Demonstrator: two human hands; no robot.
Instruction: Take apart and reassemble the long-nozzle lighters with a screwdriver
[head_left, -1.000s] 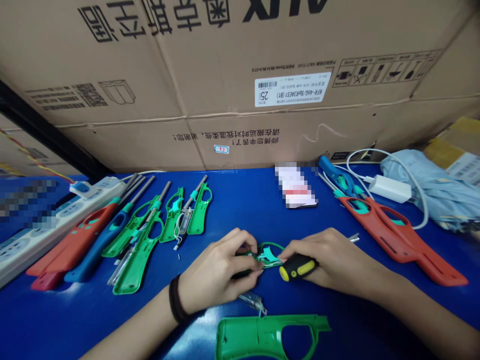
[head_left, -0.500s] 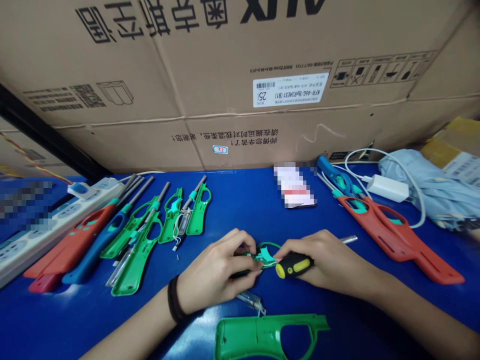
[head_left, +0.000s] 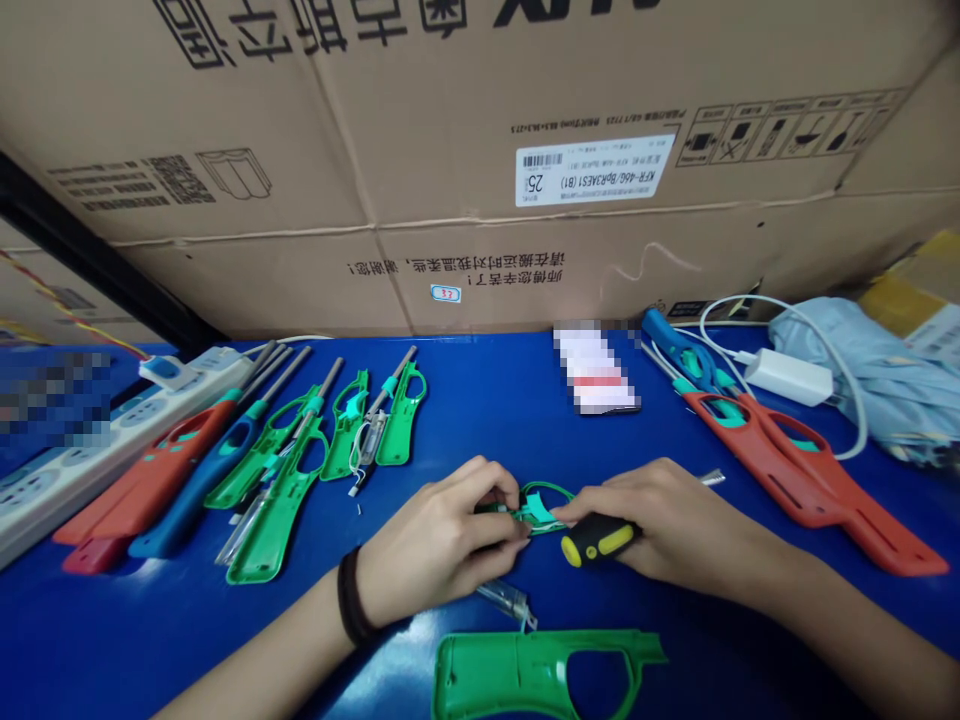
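Note:
My left hand is closed on an open green lighter shell half, its fingertips bunched over the handle end. A turquoise trigger and thin white wires show inside the shell. In my right hand a black and yellow screwdriver is tucked under the fingers, butt end leftward, while thumb and forefinger touch the shell's right side. Beyond that hand a metal tip sticks out; whose it is I cannot tell. Below lie a clear fuel tank and another green shell half.
At left are opened green lighters, a blue lighter, red lighters and a power strip. A phone lies behind my hands. More red lighters and a white charger are at right. A large carton stands behind.
The view has shifted slightly, so most things sit a little further right. Both hands keep nearly the same hold on the shell and the screwdriver.

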